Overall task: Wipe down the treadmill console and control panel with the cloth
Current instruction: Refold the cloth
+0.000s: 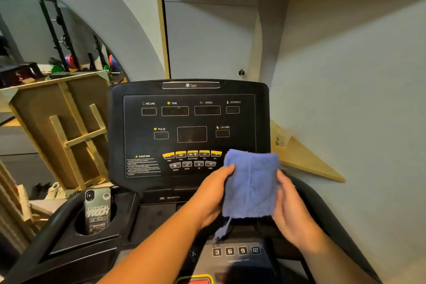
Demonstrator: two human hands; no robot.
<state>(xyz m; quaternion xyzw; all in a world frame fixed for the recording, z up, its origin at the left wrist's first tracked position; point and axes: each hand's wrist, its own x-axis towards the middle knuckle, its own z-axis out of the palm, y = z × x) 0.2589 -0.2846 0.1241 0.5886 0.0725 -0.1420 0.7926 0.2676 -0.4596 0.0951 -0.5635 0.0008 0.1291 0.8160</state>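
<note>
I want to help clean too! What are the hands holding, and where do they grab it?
Both hold the blue cloth: left hand on its left edge, right hand on its right edge.

blue cloth point(250, 185) | folded, upright | before black console point(189, 131), lower right

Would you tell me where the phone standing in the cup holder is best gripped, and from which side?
Grip the phone by its upper half, coming from above, with fingers on its two long side edges. It stands upright with its lower end sunk in the cup holder, so only the top part and edges are exposed. Both hands currently hold the blue cloth.
</note>
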